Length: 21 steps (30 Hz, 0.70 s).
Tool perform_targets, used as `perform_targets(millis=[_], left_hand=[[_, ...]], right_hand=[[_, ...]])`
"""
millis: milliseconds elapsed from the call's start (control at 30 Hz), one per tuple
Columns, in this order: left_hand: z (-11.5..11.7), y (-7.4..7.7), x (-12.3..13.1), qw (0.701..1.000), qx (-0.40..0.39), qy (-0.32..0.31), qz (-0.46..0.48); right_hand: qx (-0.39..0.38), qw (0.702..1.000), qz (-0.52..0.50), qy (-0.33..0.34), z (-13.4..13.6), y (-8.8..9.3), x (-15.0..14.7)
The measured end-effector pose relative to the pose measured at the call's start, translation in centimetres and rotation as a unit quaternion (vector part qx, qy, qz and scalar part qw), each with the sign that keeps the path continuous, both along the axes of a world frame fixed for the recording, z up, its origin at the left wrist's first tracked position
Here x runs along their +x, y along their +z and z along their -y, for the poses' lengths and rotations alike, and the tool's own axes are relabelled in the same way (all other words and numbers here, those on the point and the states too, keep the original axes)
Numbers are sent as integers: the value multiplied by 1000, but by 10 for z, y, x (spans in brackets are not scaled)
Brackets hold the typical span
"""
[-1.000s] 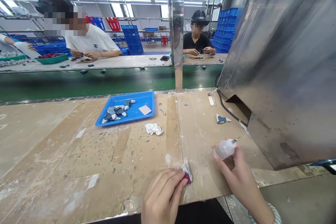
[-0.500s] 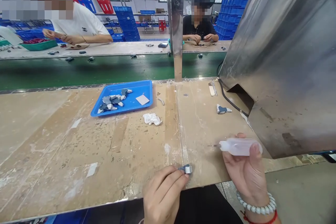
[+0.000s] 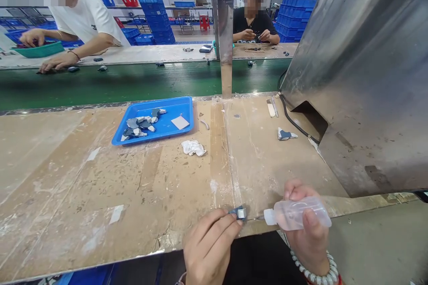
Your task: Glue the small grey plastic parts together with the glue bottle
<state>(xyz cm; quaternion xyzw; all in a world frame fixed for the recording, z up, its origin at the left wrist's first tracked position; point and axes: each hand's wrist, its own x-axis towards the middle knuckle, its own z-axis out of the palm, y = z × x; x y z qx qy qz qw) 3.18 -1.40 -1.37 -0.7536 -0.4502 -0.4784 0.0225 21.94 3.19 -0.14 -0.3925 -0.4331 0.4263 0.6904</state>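
Observation:
Near the front edge of the table, my left hand (image 3: 211, 241) grips a small blue and white part (image 3: 240, 213); its light square end sticks out past the fingertips, and the rest is hidden under them. My right hand (image 3: 306, 222) is closed around a translucent squeeze bottle (image 3: 299, 214) with a white cap and a thin needle tip. The bottle lies nearly level, its needle pointing left toward the part, with a small gap between them.
A blue tray (image 3: 152, 137) holds several blue-and-white parts and a pale square piece. Crumpled white tissue (image 3: 193, 148) lies before it. Another part (image 3: 286, 134) rests near the metal housing (image 3: 368, 98) at right. Beyond the green conveyor (image 3: 133, 82), two people work.
My right hand has brought the bottle down and left, so its needle is now close to the part. My left hand has barely moved. The co-worker at left has reached toward the conveyor.

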Motion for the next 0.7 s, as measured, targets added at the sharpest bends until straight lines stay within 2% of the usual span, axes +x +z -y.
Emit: perform_targets(millis=[333,700], left_hand=[[-3,-4,4,999,21,-6,24],[-3,-8,2,999,10,-12,28]], right_hand=[[89,991,92,46,0,-7,1],[54,994,71,63,3,-7,-2]])
